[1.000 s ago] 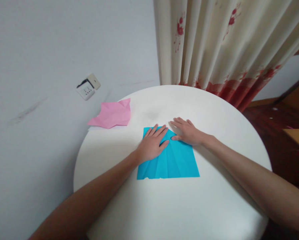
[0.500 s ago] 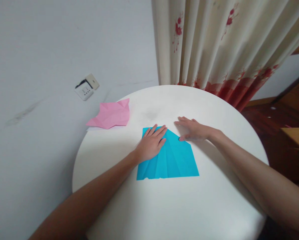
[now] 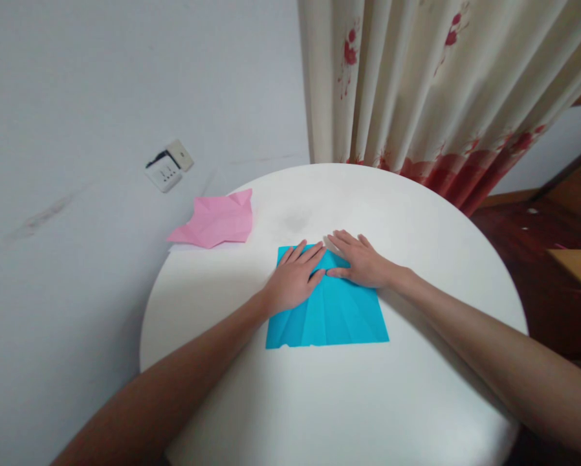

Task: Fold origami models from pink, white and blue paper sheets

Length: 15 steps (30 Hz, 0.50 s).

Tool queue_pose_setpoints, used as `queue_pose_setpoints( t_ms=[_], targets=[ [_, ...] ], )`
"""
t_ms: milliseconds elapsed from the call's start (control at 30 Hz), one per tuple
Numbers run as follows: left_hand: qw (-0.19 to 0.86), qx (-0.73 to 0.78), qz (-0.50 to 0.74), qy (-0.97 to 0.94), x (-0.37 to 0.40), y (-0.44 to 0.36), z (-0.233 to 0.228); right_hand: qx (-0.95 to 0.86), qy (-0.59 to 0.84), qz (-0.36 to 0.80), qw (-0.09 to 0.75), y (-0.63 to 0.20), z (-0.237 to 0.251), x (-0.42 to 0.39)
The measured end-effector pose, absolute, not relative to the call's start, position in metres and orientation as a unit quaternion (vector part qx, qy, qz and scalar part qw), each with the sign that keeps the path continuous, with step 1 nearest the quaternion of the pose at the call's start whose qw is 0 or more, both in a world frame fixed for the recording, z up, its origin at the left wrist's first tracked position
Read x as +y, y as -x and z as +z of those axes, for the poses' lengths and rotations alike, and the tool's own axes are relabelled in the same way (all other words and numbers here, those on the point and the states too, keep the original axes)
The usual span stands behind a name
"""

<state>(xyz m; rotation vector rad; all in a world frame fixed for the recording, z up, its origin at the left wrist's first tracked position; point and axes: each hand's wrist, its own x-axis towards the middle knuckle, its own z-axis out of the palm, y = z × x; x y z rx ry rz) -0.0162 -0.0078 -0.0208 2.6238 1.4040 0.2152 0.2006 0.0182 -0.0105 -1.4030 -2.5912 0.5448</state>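
A creased sheet of blue paper (image 3: pixel 334 317) lies on the white round table (image 3: pixel 339 395), with small nicks along its near edge. My left hand (image 3: pixel 294 279) rests flat on the paper's left part, fingers stretched towards the far edge. On the upper right of the sheet lies my right hand (image 3: pixel 361 262), palm down, fingers extended; it covers the sheet's far right corner. The two thumbs nearly meet over the middle of the paper. Both hands are open and grip nothing.
A crumpled pink sheet of paper (image 3: pixel 217 221) lies at the table's far left edge, beside the wall. A wall socket (image 3: pixel 164 173) is above it. Behind the table hangs a cream and red curtain (image 3: pixel 392 97). A wooden piece of furniture (image 3: pixel 572 265) stands at the right.
My right hand has moved left onto the blue paper, its thumb now close to the left thumb. My left hand has stayed in place on the sheet.
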Motion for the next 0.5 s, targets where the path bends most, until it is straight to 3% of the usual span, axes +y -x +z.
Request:
queue_pose_setpoints(
  t_ms=[333, 500],
  targets=[
    [0.085, 0.471, 0.070, -0.875, -0.010, 0.016, -0.018, -0.854, 0.478, 0.200, 0.052, -0.211, -0.012, 0.029],
    [0.090, 0.469, 0.072, -0.876, -0.009, 0.016, -0.018, -0.825, 0.525, 0.209, -0.006, -0.227, -0.002, 0.034]
  ],
)
